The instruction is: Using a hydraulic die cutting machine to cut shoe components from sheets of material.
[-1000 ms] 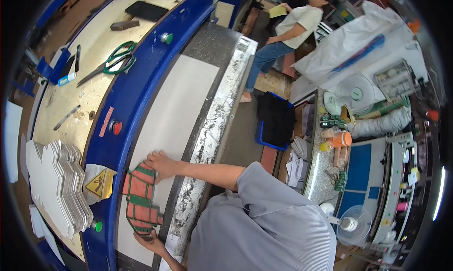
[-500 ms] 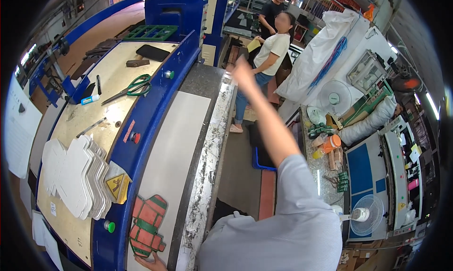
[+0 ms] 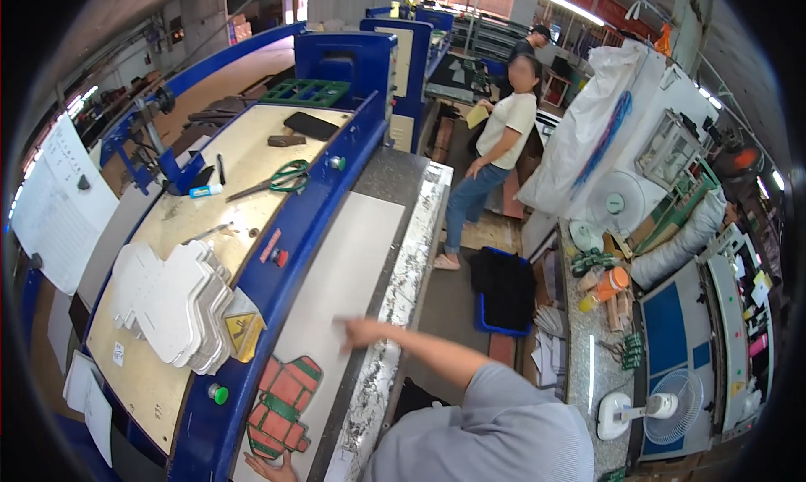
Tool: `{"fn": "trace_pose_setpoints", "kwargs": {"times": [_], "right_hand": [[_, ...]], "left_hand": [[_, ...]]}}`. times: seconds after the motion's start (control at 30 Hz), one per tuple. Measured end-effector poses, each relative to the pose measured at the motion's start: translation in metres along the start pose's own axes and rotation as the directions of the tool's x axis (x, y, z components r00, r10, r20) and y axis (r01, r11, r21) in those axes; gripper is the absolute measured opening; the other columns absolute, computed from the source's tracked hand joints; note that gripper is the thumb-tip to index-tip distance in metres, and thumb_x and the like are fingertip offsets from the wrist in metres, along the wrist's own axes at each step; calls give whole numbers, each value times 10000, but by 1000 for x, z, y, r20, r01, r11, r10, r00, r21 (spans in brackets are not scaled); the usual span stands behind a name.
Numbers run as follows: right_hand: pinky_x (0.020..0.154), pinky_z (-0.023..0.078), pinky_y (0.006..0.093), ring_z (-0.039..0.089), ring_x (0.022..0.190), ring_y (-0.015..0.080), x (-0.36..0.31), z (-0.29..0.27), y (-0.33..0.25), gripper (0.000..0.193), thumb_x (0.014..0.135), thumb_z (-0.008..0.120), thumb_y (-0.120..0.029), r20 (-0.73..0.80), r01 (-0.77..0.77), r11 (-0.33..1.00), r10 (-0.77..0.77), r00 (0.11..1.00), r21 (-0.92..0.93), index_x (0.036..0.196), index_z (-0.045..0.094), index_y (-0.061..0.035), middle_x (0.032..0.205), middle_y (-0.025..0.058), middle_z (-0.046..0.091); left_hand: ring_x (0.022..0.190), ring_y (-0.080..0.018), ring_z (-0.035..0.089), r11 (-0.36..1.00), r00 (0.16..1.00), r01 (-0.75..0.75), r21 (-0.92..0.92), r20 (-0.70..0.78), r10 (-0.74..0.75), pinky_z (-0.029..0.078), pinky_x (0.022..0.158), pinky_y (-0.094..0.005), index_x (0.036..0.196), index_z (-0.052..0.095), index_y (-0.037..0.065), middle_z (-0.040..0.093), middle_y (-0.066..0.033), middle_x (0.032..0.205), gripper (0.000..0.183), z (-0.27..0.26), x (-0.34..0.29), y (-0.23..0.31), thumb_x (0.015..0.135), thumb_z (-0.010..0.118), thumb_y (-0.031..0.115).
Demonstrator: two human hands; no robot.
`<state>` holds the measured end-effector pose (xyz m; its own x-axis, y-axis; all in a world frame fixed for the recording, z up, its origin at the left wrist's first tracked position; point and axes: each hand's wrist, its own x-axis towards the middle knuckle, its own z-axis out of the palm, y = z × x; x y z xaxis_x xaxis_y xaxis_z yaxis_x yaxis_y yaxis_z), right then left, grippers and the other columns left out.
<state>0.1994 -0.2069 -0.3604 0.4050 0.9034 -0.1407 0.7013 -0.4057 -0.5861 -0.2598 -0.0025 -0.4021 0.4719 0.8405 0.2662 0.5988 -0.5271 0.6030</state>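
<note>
Your right hand (image 3: 363,332) reaches out from the grey sleeve at the lower edge, forearm stretched across the speckled metal rim (image 3: 395,306) of the machine bed, the fingers extended and pointing left over the pale grey feed board (image 3: 336,272); it is open and grips nothing, and whether the fingertips touch the board you cannot tell. Your left hand (image 3: 270,465) shows only partly at the bottom edge, fingers spread flat just under the lower end of the red and green printed die-cut cardboard blank (image 3: 281,406), touching or nearly touching it, not closed round it.

That blank lies flat on the pale board near its lower end, close beside the blue curved machine frame (image 3: 277,255); it is red with green bands and an irregular cut outline, tilted a little to the right.

On the far side of the blue frame, on the tan worktable (image 3: 243,171), a stack of plain white die-cut blanks (image 3: 172,301) sits fanned out, with a yellow warning label (image 3: 241,324) just beside it. A green round button (image 3: 218,393) and a red button (image 3: 280,258) sit on the frame. Farther up the table lie green-handled scissors (image 3: 281,178), a black flat slab (image 3: 311,126) and a green plastic grid tray (image 3: 304,91).

Beyond the bed, in the aisle, a person in a pale shirt and jeans (image 3: 491,159) stands well apart from you, near a blue crate holding dark cloth (image 3: 504,290). Nothing lies between your right hand and the blank
</note>
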Motion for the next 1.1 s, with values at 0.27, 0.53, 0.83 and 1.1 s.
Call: {"fn": "trace_pose_setpoints", "kwargs": {"times": [0.27,0.53,0.83,1.1], "right_hand": [[758,479,455,623,883,399,24,37,-90,849,582,856,-275,116,221,958,-244,963,185,1250,386,-42,873,196,655],[770,460,475,604,905,424,31,79,-130,823,513,867,-239,62,236,934,-262,963,269,1154,382,-59,868,209,640],[743,478,472,625,872,375,41,107,-185,731,533,854,-341,177,308,944,-326,929,122,1115,489,-91,860,149,656],[790,517,386,655,918,313,46,101,-172,834,543,887,-272,153,181,965,-211,965,187,1236,471,-65,1004,168,670]], "left_hand": [[1402,-409,141,995,1000,18,-96,0,-18,119,1132,-536,1387,350,12,213,-216,1514,964,-3,-7,-3,583,856,180],[1093,-418,541,874,994,21,486,-107,35,403,968,-471,1172,583,-52,573,-301,1165,570,-60,-25,29,782,748,329],[1337,-415,309,975,987,129,181,-121,-108,202,1113,-528,1314,484,-14,462,-250,1350,744,-85,-81,-32,712,804,283],[1302,-422,338,959,900,262,110,-387,-202,286,1045,-503,1208,600,91,389,-265,1391,675,-58,-74,-12,641,833,374]]}}
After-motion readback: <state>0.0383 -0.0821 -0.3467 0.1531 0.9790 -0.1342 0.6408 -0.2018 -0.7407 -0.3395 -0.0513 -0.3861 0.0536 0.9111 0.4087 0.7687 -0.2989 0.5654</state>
